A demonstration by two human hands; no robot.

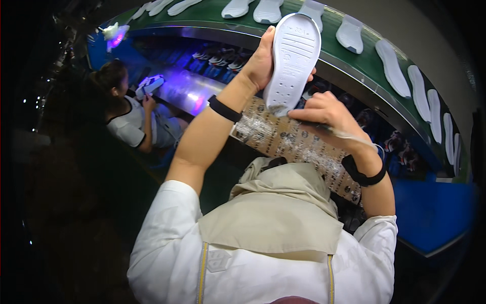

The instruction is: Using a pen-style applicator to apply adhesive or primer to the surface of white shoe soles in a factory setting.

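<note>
White shoe sole (pixel 296 55) stands raised, tilted, in front of the green belt (pixel 329 38), partly covering the row of other pale soles (pixel 393 68) on it. The left hand (pixel 260 63) clasps it, thumb and fingers at opposite edges; the right hand (pixel 329 114) curls beside its lower end, too blurred to tell whether it grips anything. Beneath lies a brown printed covering (pixel 263 134) under crinkled, glossy clear film. At left, a co-worker (pixel 134 121) holds a pale shoe (pixel 150 85). A dark shelf under the belt holds shoes (pixel 220 60). Raised ribs, small holes and a rounded rim shape the sole.
</note>
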